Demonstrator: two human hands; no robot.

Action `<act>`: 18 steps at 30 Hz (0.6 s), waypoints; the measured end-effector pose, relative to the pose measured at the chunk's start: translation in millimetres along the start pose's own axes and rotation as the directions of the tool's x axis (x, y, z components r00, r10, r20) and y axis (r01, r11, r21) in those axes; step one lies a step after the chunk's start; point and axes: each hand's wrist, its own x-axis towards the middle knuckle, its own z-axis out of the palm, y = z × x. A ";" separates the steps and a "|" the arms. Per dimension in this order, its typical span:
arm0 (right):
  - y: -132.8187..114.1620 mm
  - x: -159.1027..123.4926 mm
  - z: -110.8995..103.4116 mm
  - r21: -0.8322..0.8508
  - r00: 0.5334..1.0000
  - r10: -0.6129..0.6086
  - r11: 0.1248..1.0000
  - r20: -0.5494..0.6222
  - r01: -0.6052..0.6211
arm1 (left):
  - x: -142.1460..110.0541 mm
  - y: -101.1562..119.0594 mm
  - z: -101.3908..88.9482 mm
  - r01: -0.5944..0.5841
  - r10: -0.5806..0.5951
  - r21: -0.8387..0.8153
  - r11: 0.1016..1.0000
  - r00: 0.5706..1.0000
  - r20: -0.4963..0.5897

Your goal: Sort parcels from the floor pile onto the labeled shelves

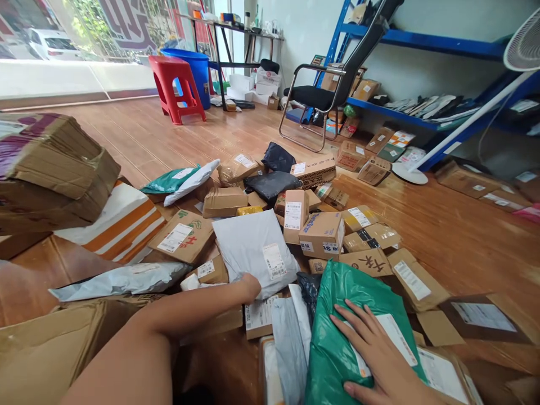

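Note:
My right hand (371, 349) lies on a shiny green plastic mailer (329, 332) with white labels, its fingers spread flat over the surface. My left arm reaches across from the lower left, and my left hand (250, 287) is bent down at the lower edge of a large pale grey mailing bag (242, 239); its fingers are hidden. Under that spot sits a labelled box (259, 318). Grey and white bags (289, 323) lie left of the green mailer, with a black bag (310, 289) beside them.
Many cardboard parcels cover the floor, including a blue-printed box (323, 230). Large cartons (54, 163) stand at the left. Behind are a red stool (172, 84), a blue bin (200, 73), a black chair (316, 98), blue shelving (422, 42) and a white fan (472, 118).

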 end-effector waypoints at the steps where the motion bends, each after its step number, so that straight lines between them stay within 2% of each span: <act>1: 0.0 -0.8 -1.1 0.011 1.000 0.002 1.000 0.004 -0.002 | -3.5 4.9 -4.2 0.001 -0.002 -0.020 1.000 1.000 -0.025; 3: -0.1 -1.8 -4.1 0.028 1.000 0.007 1.000 0.009 -0.007 | -13.9 21.3 -9.2 -0.035 0.027 -0.080 0.996 0.995 -0.097; 5: -0.5 -1.9 -7.5 0.041 1.000 0.010 0.999 0.015 -0.011 | -25.6 43.3 -6.8 -0.118 0.070 -0.221 0.968 0.975 -0.211; 7: -1.0 -1.3 -10.3 0.050 1.000 0.015 0.999 0.020 -0.016 | -32.6 61.6 0.1 -0.235 0.081 -0.419 0.877 0.932 -0.353; 8: -1.3 -1.1 -11.3 0.053 1.000 0.018 0.998 0.021 -0.020 | -32.5 66.1 3.0 -0.270 0.042 -0.499 0.823 0.906 -0.421; 9: -1.6 -0.9 -11.9 0.055 1.000 0.021 0.998 0.023 -0.022 | -29.6 66.1 4.2 -0.261 -0.048 -0.562 0.785 0.879 -0.474; 10: -1.9 -1.0 -12.3 0.056 0.999 0.023 0.998 0.023 -0.024 | -24.0 61.0 3.3 -0.181 -0.203 -0.624 0.760 0.847 -0.492; 11: -2.1 -1.3 -12.5 0.058 1.000 0.024 0.998 0.020 -0.025 | -16.5 50.8 0.1 -0.034 -0.407 -0.687 0.726 0.785 -0.468; 12: -2.3 -1.8 -12.6 0.061 1.000 0.022 0.998 0.014 -0.023 | -8.2 36.3 -4.7 0.140 -0.620 -0.750 0.647 0.670 -0.409; 13: -2.4 -2.5 -12.6 0.066 1.000 0.020 0.998 0.009 -0.020 | -0.2 18.6 -10.4 0.306 -0.816 -0.822 0.480 0.500 -0.291; 14: -2.5 -3.1 -12.8 0.071 1.000 0.019 0.997 0.007 -0.020 | 6.5 -0.7 -15.9 0.392 -0.906 -0.852 0.348 0.373 -0.199; 15: -2.5 -3.8 -13.1 0.075 1.000 0.021 0.997 0.006 -0.021 | 11.1 -19.8 -20.3 0.434 -0.945 -0.862 0.263 0.295 -0.139; 16: -2.5 -4.3 -13.5 0.078 1.000 0.023 0.997 0.008 -0.024 | 13.7 -37.1 -23.1 0.451 -0.959 -0.864 0.223 0.263 -0.109; 17: -2.5 -4.7 -13.9 0.081 1.000 0.025 0.996 0.010 -0.026 | 14.4 -51.2 -24.0 0.449 -0.954 -0.862 0.234 0.277 -0.115; 18: -2.4 -5.0 -14.4 0.083 1.000 0.026 0.996 0.009 -0.027 | 13.9 -61.5 -23.4 0.433 -0.940 -0.860 0.269 0.314 -0.136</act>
